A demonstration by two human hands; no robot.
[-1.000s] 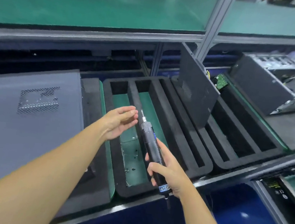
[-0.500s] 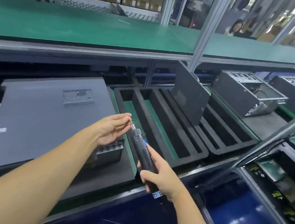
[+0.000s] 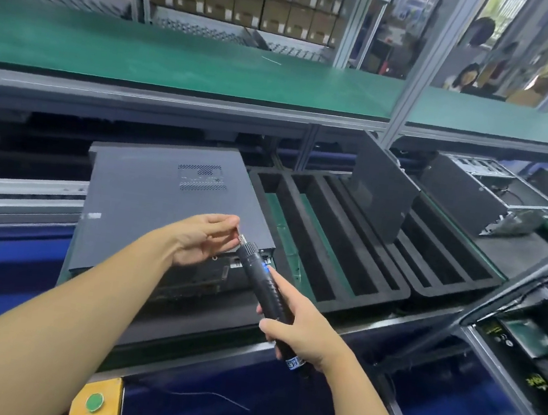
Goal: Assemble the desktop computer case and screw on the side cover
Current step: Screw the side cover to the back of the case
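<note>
Gripping the lower half of a black cylindrical electric screwdriver (image 3: pixel 263 285), the right hand (image 3: pixel 301 336) has its fingers curled round the barrel and its forefinger stretched along it toward a blue light. The tool slants up and to the left, held in the air over the near right corner of the case. The left hand (image 3: pixel 203 240) meets its silver tip, thumb and forefinger closed together on the bit; whether a screw sits between them is too small to tell. Beneath both hands lies the dark grey metal desktop computer case (image 3: pixel 163 200), flat on the conveyor, its side cover uppermost with a patch of vent holes. Just to its right sits a black slotted foam tray (image 3: pixel 363 296), and beyond that a dark grey flat panel (image 3: pixel 381 193) stands upright in a second tray. An open grey metal chassis (image 3: pixel 484 195) rests farther right.
</note>
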